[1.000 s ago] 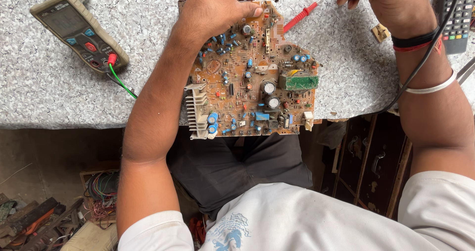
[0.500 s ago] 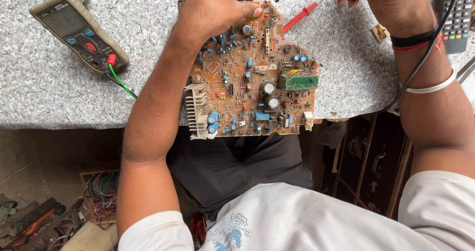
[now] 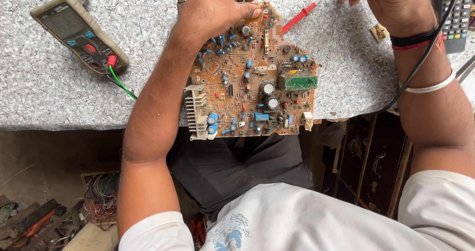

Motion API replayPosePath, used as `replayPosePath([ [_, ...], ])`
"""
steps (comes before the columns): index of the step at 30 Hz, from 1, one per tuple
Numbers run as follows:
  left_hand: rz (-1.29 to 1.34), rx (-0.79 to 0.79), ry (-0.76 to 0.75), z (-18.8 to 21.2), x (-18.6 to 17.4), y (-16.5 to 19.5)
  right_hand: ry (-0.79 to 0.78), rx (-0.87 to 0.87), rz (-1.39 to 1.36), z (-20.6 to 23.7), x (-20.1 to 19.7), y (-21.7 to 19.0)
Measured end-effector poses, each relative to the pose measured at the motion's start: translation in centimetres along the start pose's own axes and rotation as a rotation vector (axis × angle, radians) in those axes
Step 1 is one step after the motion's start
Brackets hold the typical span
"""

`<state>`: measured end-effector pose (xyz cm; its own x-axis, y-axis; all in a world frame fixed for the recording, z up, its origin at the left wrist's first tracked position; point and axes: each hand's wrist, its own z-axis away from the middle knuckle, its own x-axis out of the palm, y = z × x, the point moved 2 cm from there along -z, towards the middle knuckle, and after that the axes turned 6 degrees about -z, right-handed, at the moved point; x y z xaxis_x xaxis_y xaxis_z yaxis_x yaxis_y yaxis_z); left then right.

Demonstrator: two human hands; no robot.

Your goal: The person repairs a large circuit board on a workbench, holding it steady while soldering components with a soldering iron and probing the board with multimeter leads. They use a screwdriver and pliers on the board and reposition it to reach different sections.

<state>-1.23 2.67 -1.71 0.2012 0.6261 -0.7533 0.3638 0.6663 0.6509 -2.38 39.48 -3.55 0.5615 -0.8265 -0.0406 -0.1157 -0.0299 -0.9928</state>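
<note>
Open table to my left, crowded to my right

Bare table point(image 3: 148, 38) lies between the multimeter point(image 3: 79, 31) and the circuit board point(image 3: 250, 78); the red probe point(image 3: 299, 17) and black cable point(image 3: 420, 63) block my right.

A white short-sleeved T-shirt point(image 3: 316, 221) with a pale blue printed motif point(image 3: 230, 233) on the chest is worn, over dark grey trousers point(image 3: 237, 167). Both forearms are left bare. On the right wrist, a black band point(image 3: 413, 37) edged with red thread and a thin silver bangle point(image 3: 430, 87) are noted. No rings can be made out on the left hand point(image 3: 217, 6).
</note>
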Motion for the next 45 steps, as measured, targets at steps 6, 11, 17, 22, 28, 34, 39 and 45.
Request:
replayPosePath([
  [6, -0.008, -0.006, -0.01, -0.1, -0.1, -0.1, 0.014, 0.007, 0.021, 0.1, 0.5, -0.4],
  [11, -0.016, 0.008, -0.005, -0.2, -0.1, 0.0, 0.008, -0.006, 0.035, -0.1, 0.7, -0.8],
  [17, -0.006, -0.022, -0.011, -0.1, -0.2, 0.0, 0.014, -0.006, 0.041, -0.1, 1.0, -1.0],
  [22, -0.01, -0.006, -0.001, -0.1, 0.0, 0.0, 0.0, -0.025, 0.042, -0.1, 1.0, -1.2],
  [28, -0.032, 0.026, 0.04, -0.2, 0.1, -0.1, -0.009, -0.023, 0.056, 0.1, 0.6, -0.8],
  [34, -0.047, 0.013, 0.04, -0.2, 0.4, -0.2, 0.016, -0.023, 0.062, 0.4, -0.4, 0.1],
  [39, -0.074, 0.065, 0.096, -0.1, 0.7, -0.8, 0.008, -0.029, 0.055, 0.4, -0.4, 0.1],
  [45, -0.111, 0.109, 0.154, 0.0, 0.6, -0.8, 0.007, -0.019, 0.034, 0.1, 0.5, -0.7],
])
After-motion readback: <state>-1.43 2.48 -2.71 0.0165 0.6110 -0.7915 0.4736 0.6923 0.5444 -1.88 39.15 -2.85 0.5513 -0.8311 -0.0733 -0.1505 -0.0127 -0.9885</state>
